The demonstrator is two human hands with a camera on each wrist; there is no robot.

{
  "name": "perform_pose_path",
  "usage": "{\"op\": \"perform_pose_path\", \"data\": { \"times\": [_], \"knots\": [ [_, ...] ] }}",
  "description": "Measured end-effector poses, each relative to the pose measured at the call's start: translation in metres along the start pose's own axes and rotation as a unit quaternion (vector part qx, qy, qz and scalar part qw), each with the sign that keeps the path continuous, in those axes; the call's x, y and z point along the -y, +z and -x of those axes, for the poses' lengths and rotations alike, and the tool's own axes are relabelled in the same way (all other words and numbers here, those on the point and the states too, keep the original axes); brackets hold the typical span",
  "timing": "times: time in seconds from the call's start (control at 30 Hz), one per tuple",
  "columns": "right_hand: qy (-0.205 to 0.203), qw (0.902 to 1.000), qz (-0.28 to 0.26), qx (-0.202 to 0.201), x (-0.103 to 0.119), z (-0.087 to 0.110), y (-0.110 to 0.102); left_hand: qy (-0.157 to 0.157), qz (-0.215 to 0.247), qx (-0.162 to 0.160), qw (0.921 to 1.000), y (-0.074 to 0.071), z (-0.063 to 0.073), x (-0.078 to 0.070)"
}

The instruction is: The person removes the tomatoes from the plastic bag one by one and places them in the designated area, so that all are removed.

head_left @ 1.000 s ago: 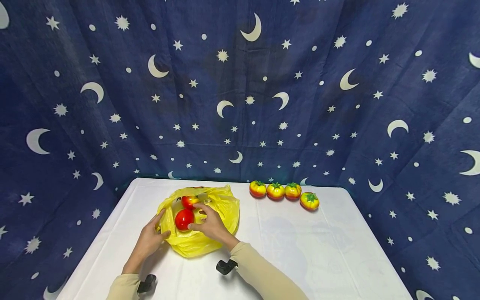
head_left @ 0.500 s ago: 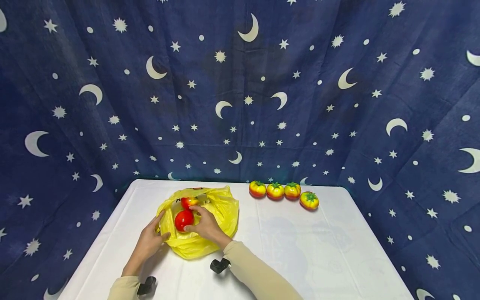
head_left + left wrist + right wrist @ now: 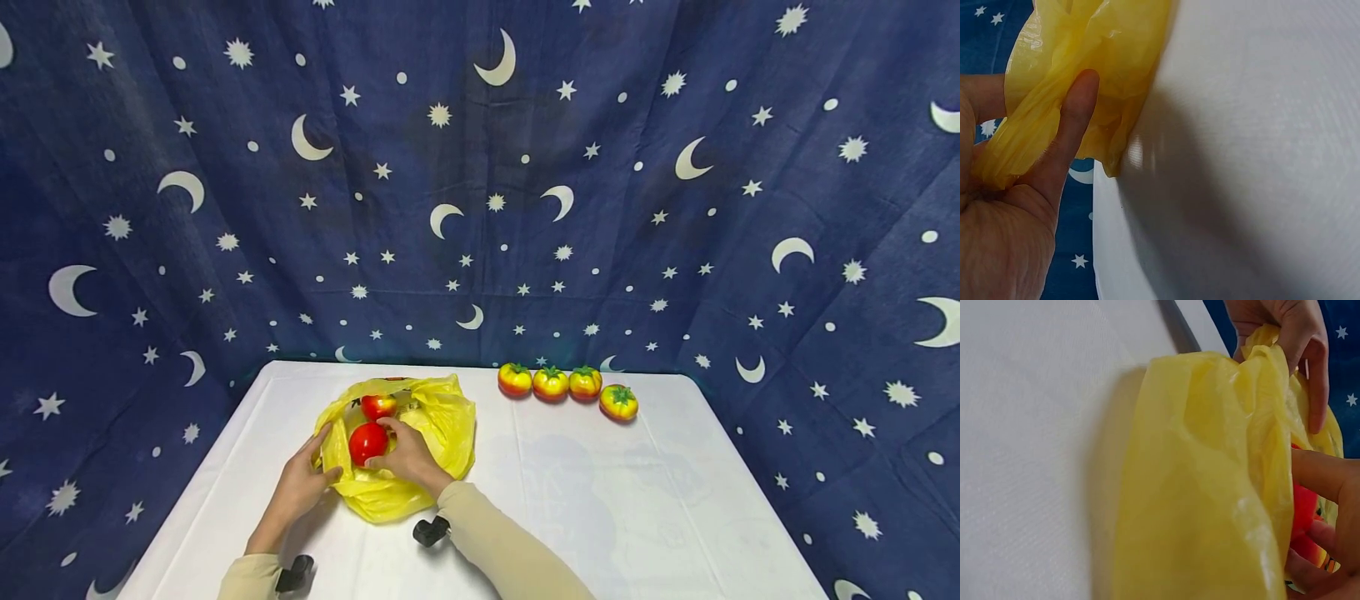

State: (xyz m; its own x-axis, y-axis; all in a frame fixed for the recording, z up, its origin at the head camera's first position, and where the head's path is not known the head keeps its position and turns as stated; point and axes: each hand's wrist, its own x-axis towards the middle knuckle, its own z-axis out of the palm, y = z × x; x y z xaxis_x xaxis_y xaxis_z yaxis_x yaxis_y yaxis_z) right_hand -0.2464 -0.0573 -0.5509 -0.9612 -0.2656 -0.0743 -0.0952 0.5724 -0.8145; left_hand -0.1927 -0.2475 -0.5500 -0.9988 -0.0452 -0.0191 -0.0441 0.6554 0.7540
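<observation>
A crumpled yellow plastic bag (image 3: pixel 453 425) lies on the left of the table with its mouth open. My left hand (image 3: pixel 297 483) holds the bag's left rim, and the bunched plastic runs between thumb and fingers (image 3: pixel 1079 106) in the left wrist view. Inside the bag sit a red toy tomato (image 3: pixel 366 444) and, behind it, a red-and-yellow toy tomato (image 3: pixel 377 406). Reaching into the mouth, my right hand (image 3: pixel 410 457) grips the nearer red tomato between thumb and fingers. The bag's near wall (image 3: pixel 1204 487) partly hides that grip in the right wrist view.
Several yellow-and-red toy tomatoes with green tops, such as the rightmost tomato (image 3: pixel 618 402), stand along the back of the white-covered table (image 3: pixel 637 500). A dark blue curtain (image 3: pixel 480 250) with moons and stars hangs behind.
My right hand has moved left and slightly toward me, from beside the rear tomato down onto the nearer red one. My left hand keeps its hold on the bag rim.
</observation>
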Motion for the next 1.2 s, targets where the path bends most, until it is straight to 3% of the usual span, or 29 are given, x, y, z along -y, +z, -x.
{"op": "perform_pose_path", "data": {
  "times": [0.4,0.67,1.0,1.2],
  "knots": [
    [0.009,1.0000,-0.004,0.003,-0.002,-0.001,0.003,-0.007,0.010,0.006,0.9999,0.000,0.001,0.000],
    [0.014,0.9998,-0.015,-0.003,0.001,0.001,0.001,0.010,0.003,-0.007,0.9999,0.000,0.001,0.002],
    [-0.032,0.9990,-0.027,-0.017,0.001,0.004,-0.005,0.000,0.009,0.003,1.0000,-0.003,0.001,0.002],
    [-0.027,0.9989,-0.036,-0.016,0.002,0.007,-0.008,0.001,0.007,-0.004,1.0000,-0.003,0.002,0.002]
  ]
}}
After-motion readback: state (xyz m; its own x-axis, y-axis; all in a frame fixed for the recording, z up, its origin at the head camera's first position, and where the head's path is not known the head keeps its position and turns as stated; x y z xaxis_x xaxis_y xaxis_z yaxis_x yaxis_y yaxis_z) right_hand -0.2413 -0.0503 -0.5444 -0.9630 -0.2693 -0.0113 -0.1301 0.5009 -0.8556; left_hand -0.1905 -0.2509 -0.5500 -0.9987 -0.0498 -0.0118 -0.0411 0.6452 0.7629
